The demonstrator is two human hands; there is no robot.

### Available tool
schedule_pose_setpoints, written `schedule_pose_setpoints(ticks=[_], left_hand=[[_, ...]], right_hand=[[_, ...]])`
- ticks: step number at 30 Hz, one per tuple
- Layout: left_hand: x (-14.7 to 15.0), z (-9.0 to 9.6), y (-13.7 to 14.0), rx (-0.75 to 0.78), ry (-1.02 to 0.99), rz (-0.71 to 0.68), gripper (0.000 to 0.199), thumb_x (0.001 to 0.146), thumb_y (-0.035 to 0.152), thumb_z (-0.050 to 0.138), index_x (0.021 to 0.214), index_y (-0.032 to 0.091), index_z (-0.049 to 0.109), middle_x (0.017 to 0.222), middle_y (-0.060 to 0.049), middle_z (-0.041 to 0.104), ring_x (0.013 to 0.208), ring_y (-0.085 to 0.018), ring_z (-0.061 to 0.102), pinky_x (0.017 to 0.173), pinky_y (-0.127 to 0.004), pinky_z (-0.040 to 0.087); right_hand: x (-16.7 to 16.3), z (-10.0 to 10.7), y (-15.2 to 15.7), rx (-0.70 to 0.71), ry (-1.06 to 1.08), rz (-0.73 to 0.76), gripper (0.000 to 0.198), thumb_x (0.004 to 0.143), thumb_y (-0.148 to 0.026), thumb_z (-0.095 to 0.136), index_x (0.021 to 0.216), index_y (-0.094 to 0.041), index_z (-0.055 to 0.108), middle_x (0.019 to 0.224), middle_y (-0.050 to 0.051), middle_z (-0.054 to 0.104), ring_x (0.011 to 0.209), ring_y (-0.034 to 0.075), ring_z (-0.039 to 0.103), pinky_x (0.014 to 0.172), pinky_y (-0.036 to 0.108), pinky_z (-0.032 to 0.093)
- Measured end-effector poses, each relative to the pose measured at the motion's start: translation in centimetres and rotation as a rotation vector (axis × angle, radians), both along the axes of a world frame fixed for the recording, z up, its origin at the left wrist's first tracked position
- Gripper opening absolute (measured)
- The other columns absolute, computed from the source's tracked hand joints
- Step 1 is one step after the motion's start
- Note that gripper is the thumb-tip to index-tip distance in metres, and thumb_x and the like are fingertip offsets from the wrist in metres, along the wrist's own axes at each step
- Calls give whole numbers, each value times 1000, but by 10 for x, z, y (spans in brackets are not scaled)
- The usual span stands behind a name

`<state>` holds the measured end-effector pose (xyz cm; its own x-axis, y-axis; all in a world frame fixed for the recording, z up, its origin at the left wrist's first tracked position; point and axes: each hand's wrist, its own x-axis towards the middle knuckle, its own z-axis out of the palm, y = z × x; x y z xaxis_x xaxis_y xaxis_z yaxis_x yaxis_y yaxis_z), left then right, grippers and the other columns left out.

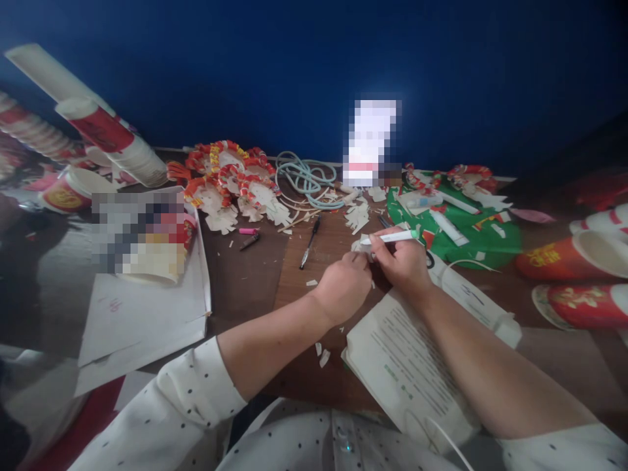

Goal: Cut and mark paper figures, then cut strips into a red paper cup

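Note:
Over the brown table (289, 307), my right hand (406, 265) pinches a white marker (392, 237) with a green end, which lies nearly level. My left hand (344, 289) is closed beside it, with fingers curled on a small white paper piece (362, 247). Both hands nearly meet there, and the fingers partly hide the piece. To the left of them lies a black pen (310, 243). White cut-paper shapes (357, 216) are just beyond the hands. Paper scraps (324, 357) are scattered near my left wrist.
Red-and-orange wrapped rings with white cut-outs (230, 173) pile at the back, beside a pale blue cord (307, 176). A blurred bright screen (370, 140) stands behind. Tubes lie on a green sheet (495, 245). A printed white packet (407, 360) is under my right forearm; paper cups (589, 306) flank both sides.

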<state>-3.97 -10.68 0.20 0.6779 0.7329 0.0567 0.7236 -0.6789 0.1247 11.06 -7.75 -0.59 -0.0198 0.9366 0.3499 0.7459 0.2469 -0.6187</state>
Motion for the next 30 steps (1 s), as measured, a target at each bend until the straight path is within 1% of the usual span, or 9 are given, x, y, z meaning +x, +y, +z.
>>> schedule_pose_setpoints(ticks=[8, 14, 20, 30], left_hand=[[0, 1, 0, 3, -3, -9, 27, 87, 12, 46, 106, 6, 63, 109, -14, 62, 103, -23, 55, 85, -30, 48], [0, 2, 0, 1, 29, -18, 27, 87, 13, 46, 107, 5, 62, 111, -16, 61, 105, -23, 55, 85, -30, 47], [0, 1, 0, 1, 5, -9, 27, 87, 13, 46, 107, 5, 63, 108, -15, 62, 103, -23, 55, 86, -30, 47], [0, 0, 1, 13, 18, -25, 26, 88, 14, 45, 105, 6, 63, 110, -16, 61, 105, -23, 55, 86, -31, 47]], right_hand=[[1, -1, 0, 15, -10, 13, 29, 88, -42, 52, 80, -17, 65, 73, 6, 70, 67, 19, 66, 65, 28, 48], [1, -1, 0, 19, -14, 18, 27, 88, -41, 52, 82, -17, 64, 73, 6, 70, 68, 19, 66, 65, 28, 48], [1, 0, 1, 7, -23, 11, 30, 88, -42, 51, 81, -17, 65, 74, 6, 70, 69, 20, 66, 67, 29, 48], [1, 0, 1, 13, -40, -2, 31, 88, -43, 51, 81, -17, 66, 74, 7, 70, 69, 20, 66, 66, 28, 48]])
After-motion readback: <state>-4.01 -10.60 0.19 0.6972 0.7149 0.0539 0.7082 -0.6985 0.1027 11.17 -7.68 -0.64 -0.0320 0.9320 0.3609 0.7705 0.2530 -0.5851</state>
